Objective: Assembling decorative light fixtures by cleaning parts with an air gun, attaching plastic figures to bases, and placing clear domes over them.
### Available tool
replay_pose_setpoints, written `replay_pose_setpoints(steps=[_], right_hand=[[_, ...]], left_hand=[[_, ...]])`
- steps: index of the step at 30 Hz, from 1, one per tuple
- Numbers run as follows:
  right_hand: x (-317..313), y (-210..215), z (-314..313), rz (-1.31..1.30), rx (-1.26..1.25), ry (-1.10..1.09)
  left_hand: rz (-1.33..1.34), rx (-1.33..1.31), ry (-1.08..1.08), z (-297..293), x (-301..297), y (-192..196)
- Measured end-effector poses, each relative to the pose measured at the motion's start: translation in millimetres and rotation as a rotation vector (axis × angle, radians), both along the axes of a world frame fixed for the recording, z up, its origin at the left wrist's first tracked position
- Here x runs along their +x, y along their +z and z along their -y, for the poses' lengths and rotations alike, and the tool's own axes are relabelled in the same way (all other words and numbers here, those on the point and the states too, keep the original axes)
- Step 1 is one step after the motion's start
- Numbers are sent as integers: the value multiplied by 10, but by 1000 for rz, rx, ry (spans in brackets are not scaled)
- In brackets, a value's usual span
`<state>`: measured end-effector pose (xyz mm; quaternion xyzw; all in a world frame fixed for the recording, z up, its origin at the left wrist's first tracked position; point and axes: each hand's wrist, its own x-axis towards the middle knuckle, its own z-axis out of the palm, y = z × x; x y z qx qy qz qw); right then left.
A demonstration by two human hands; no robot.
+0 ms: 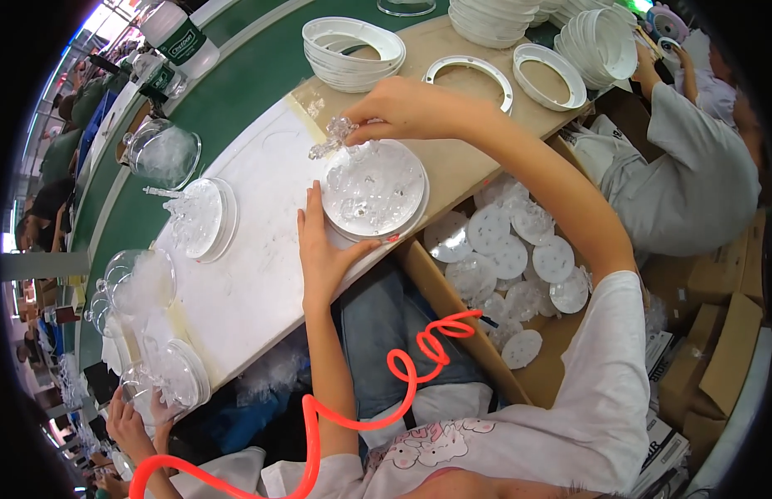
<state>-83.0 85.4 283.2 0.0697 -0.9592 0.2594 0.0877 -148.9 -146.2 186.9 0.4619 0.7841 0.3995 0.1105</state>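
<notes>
So, the right hand (402, 108) had its fingertips pinched on a clear, knobbly plastic ornament (332, 137), which hung over the far-left edge of a clear, bumpy plastic disc (376, 187) on a round white base (425, 209). Its long axis slanted roughly from far-right to near-left, and the disc lay bodyward of that hand. The left hand (324, 259) was spread wide, thumb and fingers around the base's near-left rim, nothing gripped. Off right, an open brown cardboard box (492, 366) held loosely piled clear round discs (488, 229).
</notes>
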Motion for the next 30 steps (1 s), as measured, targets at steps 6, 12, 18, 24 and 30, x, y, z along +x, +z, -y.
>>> replay_pose_setpoints(steps=[6, 12, 18, 24, 30], right_hand=[[-41, 17, -7, 54, -7, -1], [-138, 91, 15, 132, -55, -47], [-89, 73, 40, 111, -9, -68], [-4, 45, 62, 41, 5, -89], [4, 76, 120, 4, 81, -120]], left_hand=[[-25, -15, 2, -9, -27, -6], [-38, -7, -2, -26, -37, -16], [-40, 3, -9, -15, -30, -31], [-35, 7, -13, -17, -29, -34], [-49, 9, -13, -2, -43, -58]])
